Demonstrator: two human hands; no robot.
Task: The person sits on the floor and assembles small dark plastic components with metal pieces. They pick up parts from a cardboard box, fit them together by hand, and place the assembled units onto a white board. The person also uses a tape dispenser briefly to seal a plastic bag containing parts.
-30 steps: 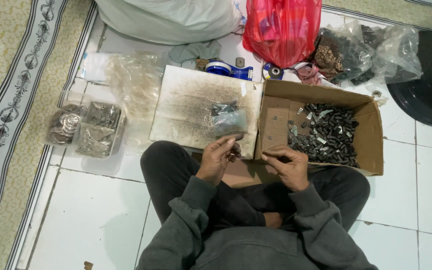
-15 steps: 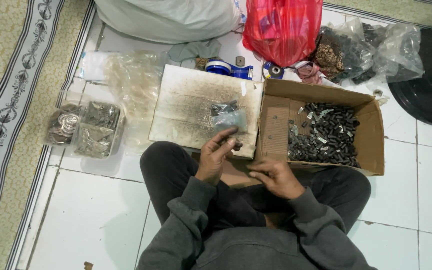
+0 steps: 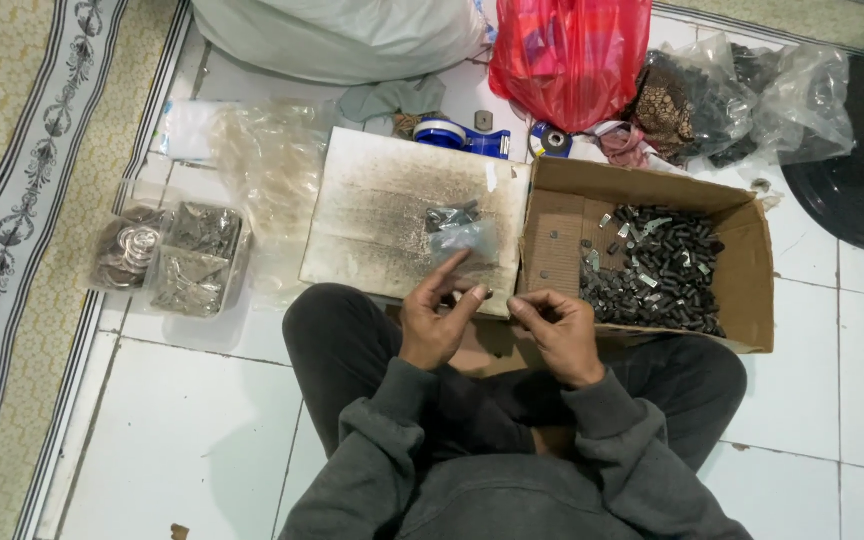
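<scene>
Grey little part pinched at the left hand (image 3: 439, 318) fingertips sits just left of the right hand (image 3: 555, 330), whose fingers curl loosely, holding nothing I can make out, both hovering over the lap below the board (image 3: 392, 215) and cardboard box (image 3: 742, 290).

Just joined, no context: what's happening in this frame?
A person sits cross-legged on a white tiled floor. The left hand pinches a tiny dark part at its fingertips; the right hand is raised beside it, its fingers curled, and whether it holds anything cannot be told. In front lies a worn white board with a small pile of parts in clear plastic, and to the right an open cardboard box filled with small dark parts. Clear tubs of metal pieces sit to the left.
</scene>
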